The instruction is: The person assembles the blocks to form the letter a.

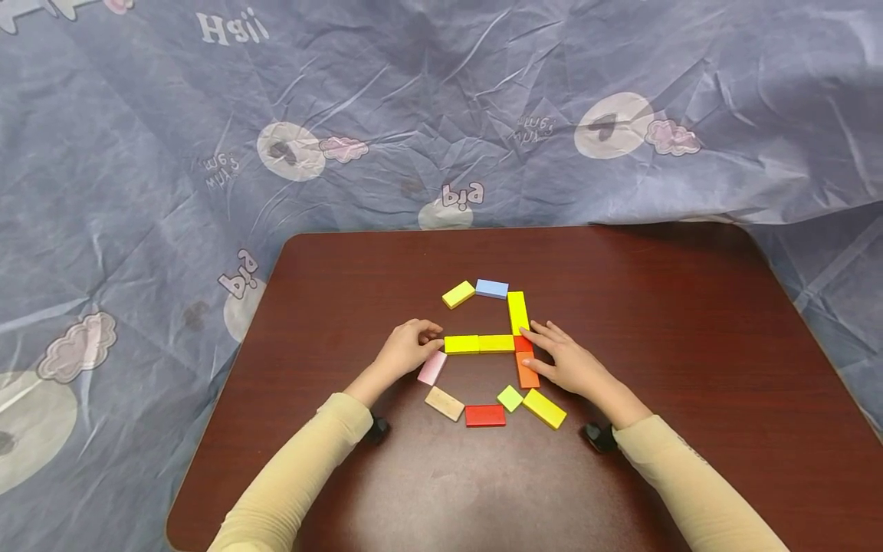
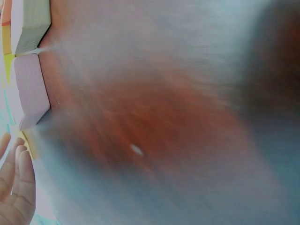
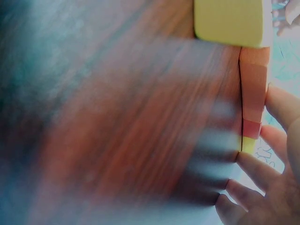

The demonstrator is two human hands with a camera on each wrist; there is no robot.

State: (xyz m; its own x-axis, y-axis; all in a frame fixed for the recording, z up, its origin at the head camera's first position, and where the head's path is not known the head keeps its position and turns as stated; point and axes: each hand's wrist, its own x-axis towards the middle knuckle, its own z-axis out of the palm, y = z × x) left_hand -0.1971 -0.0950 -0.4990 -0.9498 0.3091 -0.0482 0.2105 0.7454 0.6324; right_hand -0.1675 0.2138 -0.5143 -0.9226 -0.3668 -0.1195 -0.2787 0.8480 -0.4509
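My left hand (image 1: 405, 351) is at the left end of a row of two yellow blocks, (image 1: 461, 345) its thumb near the block's end and a pink block (image 1: 432, 369). Its fingers bend loosely, and nothing shows between them in the left wrist view. On the right, my right hand (image 1: 574, 366) spreads its fingers beside a line of blocks. The thumb touches an orange block (image 1: 527, 374) and the index finger reaches the small red block (image 1: 523, 344), below an upright-running yellow block (image 1: 518, 310). The right wrist view shows this line edge-on, past a nearer yellow block (image 3: 229, 21).
Behind the row lie a pale yellow block (image 1: 458, 294) and a blue block (image 1: 492, 289). Nearer me curve a wooden block (image 1: 444, 403), a red block (image 1: 485, 415), a green block (image 1: 510, 398) and a yellow block (image 1: 544, 409). All lie on the brown table (image 1: 655, 307).
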